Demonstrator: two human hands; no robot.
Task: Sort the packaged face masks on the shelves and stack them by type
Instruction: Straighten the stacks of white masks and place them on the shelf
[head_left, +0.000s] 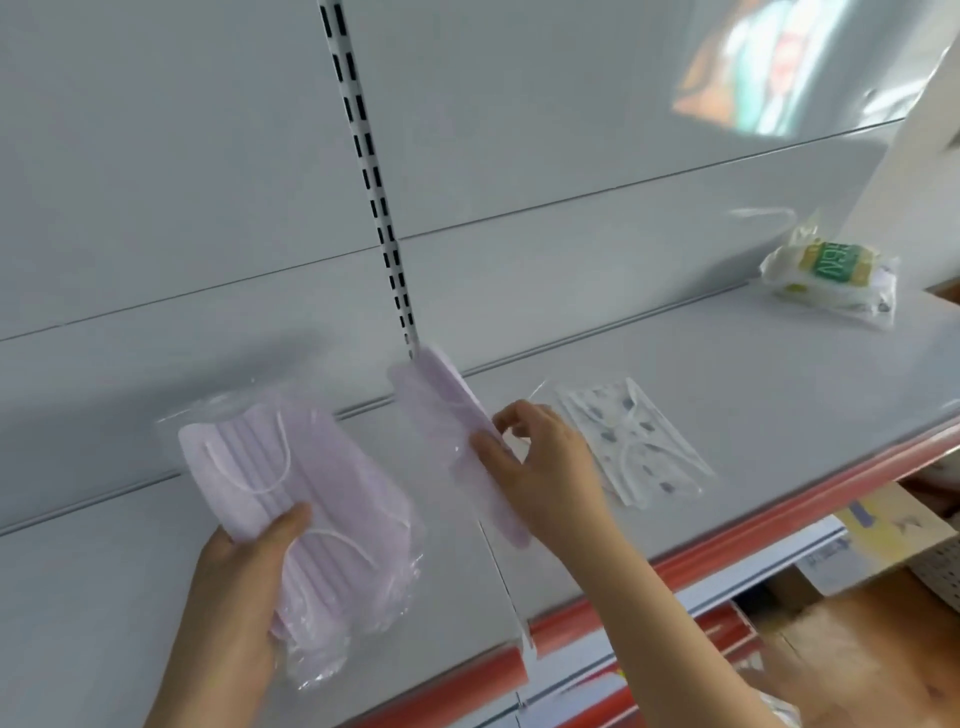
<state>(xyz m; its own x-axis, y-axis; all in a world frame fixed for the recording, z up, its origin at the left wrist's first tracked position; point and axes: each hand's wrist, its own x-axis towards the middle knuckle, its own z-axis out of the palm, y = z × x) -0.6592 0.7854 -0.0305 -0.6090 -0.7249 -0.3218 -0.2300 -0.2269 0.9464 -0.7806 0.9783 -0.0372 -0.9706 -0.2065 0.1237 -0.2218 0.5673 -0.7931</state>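
Note:
My left hand (236, 582) grips a stack of lilac masks in clear plastic packets (311, 519) above the white shelf (753, 374), thumb on top. My right hand (540, 467) pinches one more lilac packaged mask (447, 415) by its edge and holds it tilted on its side, just right of the stack. A white patterned packaged mask (631, 441) lies flat on the shelf to the right of my right hand. At the far right end of the shelf sits a bundle of white masks with a green label (831, 280).
A slotted upright rail (374, 208) runs down the white back panel. The shelf has a red front strip (727, 540). A thin divider (506, 597) stands on the shelf between my arms. Cardboard boxes (883, 540) sit on the level below at right.

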